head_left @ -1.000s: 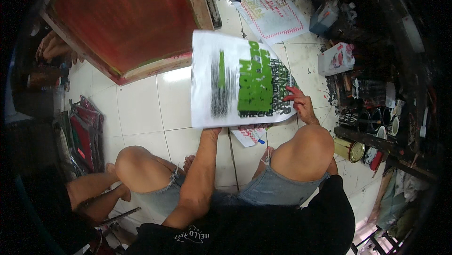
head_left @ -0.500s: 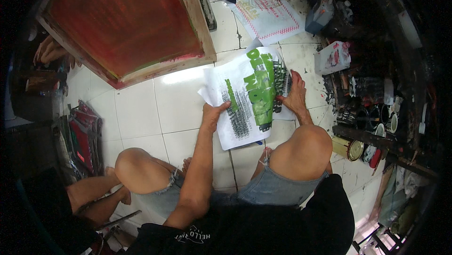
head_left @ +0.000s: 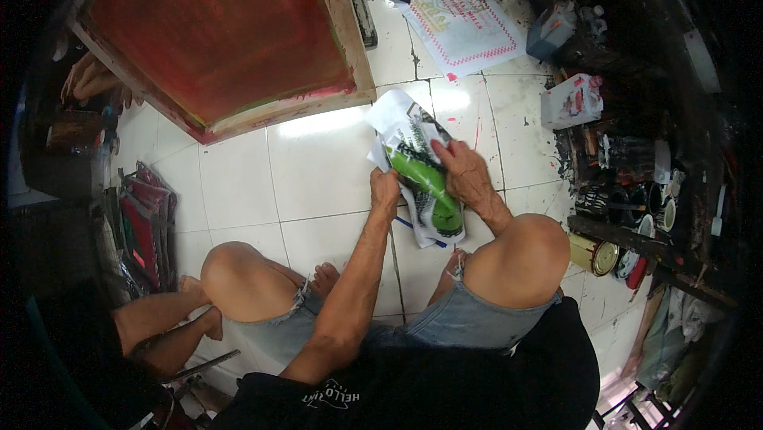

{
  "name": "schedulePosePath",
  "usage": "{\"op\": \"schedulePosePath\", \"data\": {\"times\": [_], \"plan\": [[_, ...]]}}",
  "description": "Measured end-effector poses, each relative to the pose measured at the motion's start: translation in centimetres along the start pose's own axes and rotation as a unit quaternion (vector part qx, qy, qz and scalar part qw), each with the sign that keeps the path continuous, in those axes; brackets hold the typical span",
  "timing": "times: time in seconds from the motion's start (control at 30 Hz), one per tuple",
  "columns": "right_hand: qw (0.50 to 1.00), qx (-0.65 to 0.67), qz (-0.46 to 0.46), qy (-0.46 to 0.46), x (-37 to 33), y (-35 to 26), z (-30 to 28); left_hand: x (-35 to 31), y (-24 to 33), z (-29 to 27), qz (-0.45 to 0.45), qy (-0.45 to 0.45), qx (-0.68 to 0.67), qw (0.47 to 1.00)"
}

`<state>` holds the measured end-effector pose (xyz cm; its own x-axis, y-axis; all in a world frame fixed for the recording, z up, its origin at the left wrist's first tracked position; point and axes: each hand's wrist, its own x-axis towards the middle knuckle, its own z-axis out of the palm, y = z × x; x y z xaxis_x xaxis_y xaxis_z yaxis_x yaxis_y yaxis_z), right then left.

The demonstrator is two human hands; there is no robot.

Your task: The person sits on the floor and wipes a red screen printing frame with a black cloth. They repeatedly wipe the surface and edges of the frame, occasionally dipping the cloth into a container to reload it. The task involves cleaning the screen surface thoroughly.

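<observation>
Between my knees, above the tiled floor, I hold a crumpled white paper sheet [head_left: 421, 172] printed in green and black. My left hand [head_left: 385, 190] is closed on its left edge, fingers curled in. My right hand [head_left: 467, 178] grips the right side, its thumb and fingers pressing the folded paper together. Much of the print is hidden in the folds. On the floor just under the sheet lies a thin blue stick-like thing [head_left: 420, 233], partly covered.
A wooden-framed screen [head_left: 214, 40] with a red mesh stands at the upper left. Another printed sheet [head_left: 469, 25] lies on the floor ahead. Jugs [head_left: 572, 101] and cans [head_left: 594, 253] line the right. Bagged dark red items [head_left: 147, 227] are stacked left, near another person's legs [head_left: 163, 327].
The sheet, spread fairly flat before, is now bunched and folded between my hands. My right hand has moved inward, and the two hands are closer together.
</observation>
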<state>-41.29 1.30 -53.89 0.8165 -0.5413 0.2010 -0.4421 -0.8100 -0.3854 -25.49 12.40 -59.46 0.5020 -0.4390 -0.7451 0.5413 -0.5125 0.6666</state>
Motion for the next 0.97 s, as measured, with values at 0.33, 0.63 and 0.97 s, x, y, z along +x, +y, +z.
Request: {"op": "schedulePosePath", "data": {"times": [0.33, 0.63, 0.97], "plan": [[0.961, 0.174, -0.086, -0.198, -1.8, -1.7, 1.5, -2.0, 1.6, 4.1, 0.080, 0.098, 0.032, 0.991], [0.887, 0.453, 0.087, 0.002, -4.4, 6.1, -2.1, 3.0, 1.2, 1.6, -0.034, -0.012, -0.226, 0.973], [0.940, 0.309, 0.073, 0.122, -4.2, 3.1, -3.6, 2.3, 5.2, 5.0, -0.067, -0.271, -0.366, 0.888]]}}
